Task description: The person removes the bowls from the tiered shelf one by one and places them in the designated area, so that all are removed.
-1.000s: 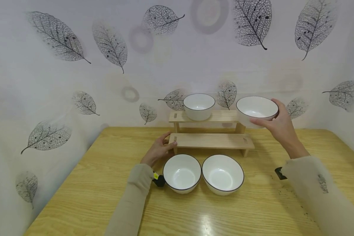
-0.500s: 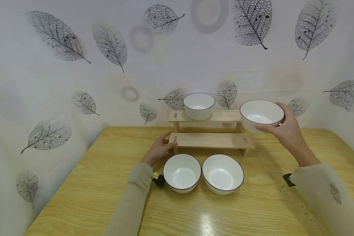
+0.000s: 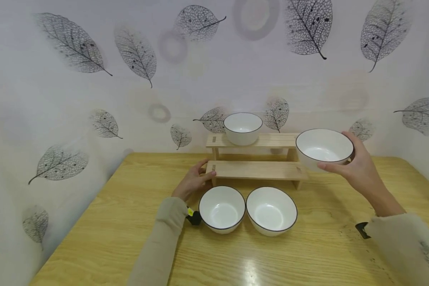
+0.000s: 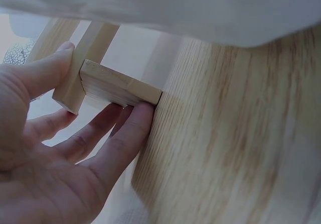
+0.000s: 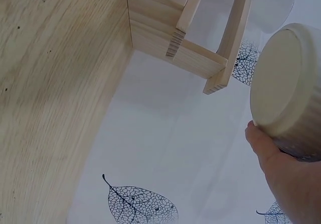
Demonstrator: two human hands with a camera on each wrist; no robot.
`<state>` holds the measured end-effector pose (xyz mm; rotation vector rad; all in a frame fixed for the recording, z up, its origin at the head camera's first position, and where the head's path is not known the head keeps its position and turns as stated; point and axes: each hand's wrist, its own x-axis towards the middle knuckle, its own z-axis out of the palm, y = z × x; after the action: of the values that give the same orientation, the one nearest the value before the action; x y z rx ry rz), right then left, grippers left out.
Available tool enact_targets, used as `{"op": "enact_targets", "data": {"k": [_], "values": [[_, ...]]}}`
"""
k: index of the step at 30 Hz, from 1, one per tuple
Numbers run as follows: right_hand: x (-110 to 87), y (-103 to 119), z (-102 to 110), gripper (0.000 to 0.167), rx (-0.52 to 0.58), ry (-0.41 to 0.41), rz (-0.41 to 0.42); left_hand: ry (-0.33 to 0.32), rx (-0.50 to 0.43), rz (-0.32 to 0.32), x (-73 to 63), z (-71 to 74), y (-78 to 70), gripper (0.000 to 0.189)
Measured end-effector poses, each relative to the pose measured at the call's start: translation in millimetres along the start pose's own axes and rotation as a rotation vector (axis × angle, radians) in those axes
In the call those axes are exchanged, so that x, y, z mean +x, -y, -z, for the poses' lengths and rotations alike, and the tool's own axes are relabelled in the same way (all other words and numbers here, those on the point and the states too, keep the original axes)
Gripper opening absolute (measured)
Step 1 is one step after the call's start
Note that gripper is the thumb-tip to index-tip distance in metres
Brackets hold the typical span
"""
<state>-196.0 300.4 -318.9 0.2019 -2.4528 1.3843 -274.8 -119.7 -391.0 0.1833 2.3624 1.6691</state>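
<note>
My right hand [image 3: 365, 174] grips a white bowl [image 3: 323, 147] with a dark rim, thumb at the front and fingers round the far side. In the head view this bowl is in the air, overlapping the right end of a two-step wooden rack [image 3: 254, 170]. The right wrist view shows its pale base [image 5: 277, 81], away from the shelf ends. At the rack's left end, my left hand [image 3: 193, 180] holds the lower step, thumb over the board and fingers against its leg [image 4: 115, 83]. A second white bowl [image 3: 243, 133] stands on the upper step, toward the left.
Two more white bowls, a left one [image 3: 222, 210] and a right one [image 3: 271, 211], stand side by side on the wooden table [image 3: 121, 230] in front of the rack. Behind the table hangs a pale cloth [image 3: 214, 79] printed with leaves.
My right hand has carried its bowl right, lower and nearer to me, away from the upper step. My left hand stays on the rack, and the other bowls have not moved.
</note>
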Motion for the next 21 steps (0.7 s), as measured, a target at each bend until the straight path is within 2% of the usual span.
{"op": "enact_targets", "data": {"k": [14, 21], "values": [[-19.3, -5, 4, 0.104, -0.030, 0.018, 0.050, 0.000, -0.032, -0.002, 1.5, -0.1, 0.8, 0.069], [-26.5, -8, 5, 0.106, -0.023, 0.040, 0.062, -0.010, -0.012, 0.001, 2.4, -0.9, 0.4, 0.070]]}}
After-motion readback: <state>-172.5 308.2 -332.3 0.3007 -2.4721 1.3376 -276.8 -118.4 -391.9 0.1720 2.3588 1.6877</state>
